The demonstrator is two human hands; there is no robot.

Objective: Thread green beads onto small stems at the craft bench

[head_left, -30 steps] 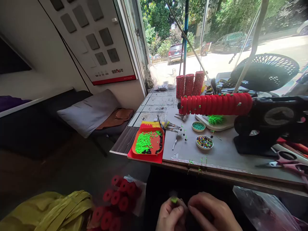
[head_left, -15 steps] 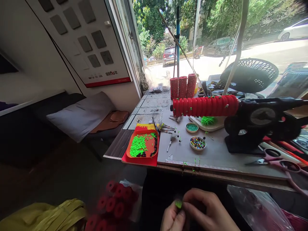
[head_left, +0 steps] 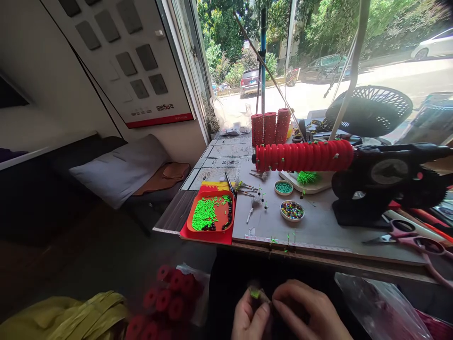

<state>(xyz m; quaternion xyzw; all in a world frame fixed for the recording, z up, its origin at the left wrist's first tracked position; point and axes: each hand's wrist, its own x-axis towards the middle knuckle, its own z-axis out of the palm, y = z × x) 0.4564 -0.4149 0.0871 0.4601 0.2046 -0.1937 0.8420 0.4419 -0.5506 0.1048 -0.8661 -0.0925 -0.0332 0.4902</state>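
Low in front of me, my left hand (head_left: pixel 249 315) pinches a small bundle with a bright green part (head_left: pixel 255 293) between thumb and fingers. Its finer details are blurred. Just to the right, my right hand (head_left: pixel 309 307) has thumb and forefinger drawn together; whatever they hold, if anything, is too small to see. Both hands are below the front edge of the table, over dark cloth. Above them, small green-tipped pieces (head_left: pixel 272 241) hang along the table's edge.
An orange tray (head_left: pixel 223 213) holds green sticks and black beads. Dishes of teal beads (head_left: pixel 283 187) and multicoloured beads (head_left: pixel 292 211) stand near a red ribbed roller (head_left: pixel 304 156) on a black machine (head_left: pixel 375 182). Pink scissors (head_left: pixel 403 230) lie right. Red foam rolls (head_left: pixel 176 279) sit lower left.
My left hand has shifted slightly left with the green bundle, and its tilt has changed. The right fingertips have come away from it, leaving a small gap between the hands.
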